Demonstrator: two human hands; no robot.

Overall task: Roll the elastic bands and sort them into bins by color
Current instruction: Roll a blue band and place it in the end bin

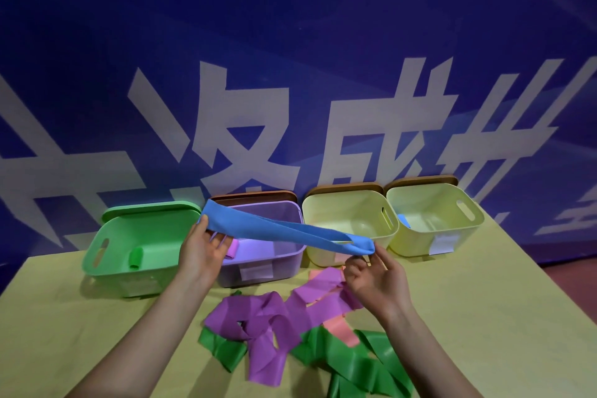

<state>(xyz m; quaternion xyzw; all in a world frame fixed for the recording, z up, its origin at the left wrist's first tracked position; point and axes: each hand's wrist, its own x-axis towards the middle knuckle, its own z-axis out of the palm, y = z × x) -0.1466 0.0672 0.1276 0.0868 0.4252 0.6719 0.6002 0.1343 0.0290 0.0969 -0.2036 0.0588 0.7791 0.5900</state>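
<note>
A blue elastic band (284,229) is stretched in the air in front of the bins. My left hand (202,250) holds its wide left end, thumb on top. My right hand (374,275) pinches its narrow right end. Below lie loose purple bands (265,317), green bands (352,362) and a pink band (342,331) in a heap on the table. A green bin (97,265) holds a green roll (135,258). The purple bin (290,255) holds a purple roll (233,249). Two pale yellow bins (313,220) (475,220) stand to the right; the far one holds a blue roll (403,220).
The bins stand in a row at the back edge of the yellow table (484,300), each with a lid propped behind it. A blue banner wall (290,42) with large white characters rises right behind them.
</note>
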